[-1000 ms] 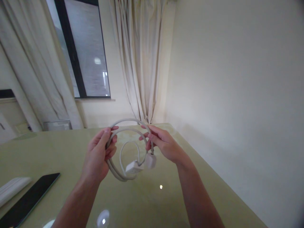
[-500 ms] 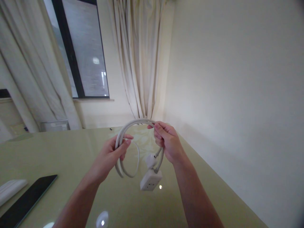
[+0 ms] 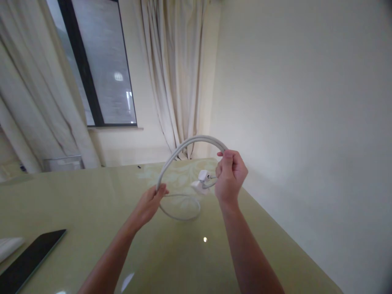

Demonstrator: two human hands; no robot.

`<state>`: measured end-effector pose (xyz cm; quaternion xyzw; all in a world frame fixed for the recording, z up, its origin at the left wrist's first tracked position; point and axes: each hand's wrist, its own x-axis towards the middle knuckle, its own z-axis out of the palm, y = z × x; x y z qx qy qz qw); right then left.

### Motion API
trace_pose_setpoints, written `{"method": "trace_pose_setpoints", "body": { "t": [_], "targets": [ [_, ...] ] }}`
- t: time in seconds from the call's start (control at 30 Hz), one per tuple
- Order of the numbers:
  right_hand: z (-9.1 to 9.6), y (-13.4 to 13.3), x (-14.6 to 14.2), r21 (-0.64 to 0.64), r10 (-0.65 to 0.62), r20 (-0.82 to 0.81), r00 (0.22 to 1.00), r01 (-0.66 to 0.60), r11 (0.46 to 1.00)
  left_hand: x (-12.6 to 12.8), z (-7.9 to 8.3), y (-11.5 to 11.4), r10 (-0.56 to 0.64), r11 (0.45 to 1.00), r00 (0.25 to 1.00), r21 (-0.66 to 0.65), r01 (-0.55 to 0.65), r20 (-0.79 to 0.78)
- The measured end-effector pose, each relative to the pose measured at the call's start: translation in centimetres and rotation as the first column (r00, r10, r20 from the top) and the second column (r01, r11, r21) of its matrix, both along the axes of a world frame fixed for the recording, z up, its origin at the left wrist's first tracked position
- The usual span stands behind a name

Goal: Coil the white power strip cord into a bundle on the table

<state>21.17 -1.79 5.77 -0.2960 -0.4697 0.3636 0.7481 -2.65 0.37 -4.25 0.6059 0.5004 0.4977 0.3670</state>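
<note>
A white power cord [image 3: 191, 141] arches above the table between my two hands, its strands lying side by side. My left hand [image 3: 153, 200] is closed around the lower left of the arch, thumb and fingers pinching it. Round the right end of the arch, my right hand [image 3: 229, 173] is wrapped in a fist. Just left of that fist are a white plug [image 3: 204, 175] and a white socket block [image 3: 199, 187], partly overlapping. Below my left hand a loose loop of the cord [image 3: 183, 219] hangs or lies over the table; I cannot tell which.
The glossy pale green table [image 3: 171, 261] runs along a white wall [image 3: 290, 122] on the right. A dark flat tablet-like slab [image 3: 33, 257] and a white object [image 3: 10, 247] lie at the left. Curtains [image 3: 174, 73] and a window [image 3: 101, 61] are behind.
My right hand has moved right and slightly up, widening the cord's arch. My left hand has lowered a little. The plug and socket block have swung up beside my right hand, and the loop has spread.
</note>
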Motion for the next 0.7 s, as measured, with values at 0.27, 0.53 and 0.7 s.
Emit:
{"method": "trace_pose_setpoints", "body": {
  "t": [0.27, 0.53, 0.7],
  "targets": [
    [-1.0, 1.1, -3.7, 0.089, 0.01, -0.155, 0.988, 0.004, 0.996, 2.2, 3.3, -2.0, 0.116, 0.984, 0.789, 0.038, -0.173, 0.603],
    [-2.2, 1.0, -6.2, 0.04, 0.189, -0.058, 0.98, -0.187, 0.982, 2.0, 5.3, -2.5, 0.182, 0.981, 0.479, -0.129, -0.141, 0.858],
    [-3.6, 2.3, -7.6, -0.076, 0.308, -0.11, 0.945, -0.317, 0.945, 2.8, 5.9, -3.3, -0.007, 0.995, 0.355, 0.042, -0.089, 0.935]
  ]
}}
